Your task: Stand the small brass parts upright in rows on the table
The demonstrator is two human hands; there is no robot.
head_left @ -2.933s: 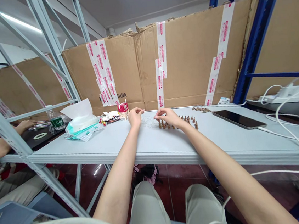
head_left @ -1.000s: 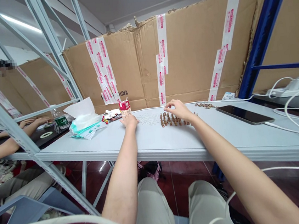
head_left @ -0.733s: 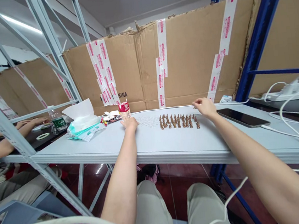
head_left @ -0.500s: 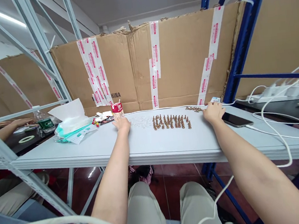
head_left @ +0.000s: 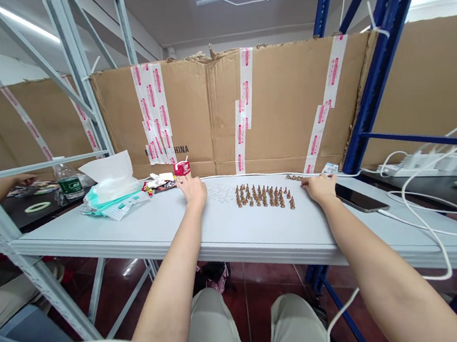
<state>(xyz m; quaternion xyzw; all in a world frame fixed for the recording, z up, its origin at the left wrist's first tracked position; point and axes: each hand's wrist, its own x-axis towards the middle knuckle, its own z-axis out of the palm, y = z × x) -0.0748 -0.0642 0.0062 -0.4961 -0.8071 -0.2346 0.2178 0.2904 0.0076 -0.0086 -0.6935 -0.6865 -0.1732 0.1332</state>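
Now both hands rest open on tabletop, fingers loosely apart, gripping nothing: left hand (head_left: 192,190) left of brown piece rows (head_left: 259,195), beside white beads (head_left: 219,193); right hand (head_left: 319,188) right of rows.

Both bare forearms reached out from the bottom of the view, the left forearm (head_left: 169,278) angling toward 1 o'clock and the right forearm (head_left: 373,267) toward 11 o'clock, with the wrists nearly straight. The left grip (head_left: 192,190) lay palm down with its fingers pointing to 11 o'clock, open and holding nothing visible. The right grip (head_left: 319,188) also lay palm down, its flattened fingers extended toward 9 o'clock.
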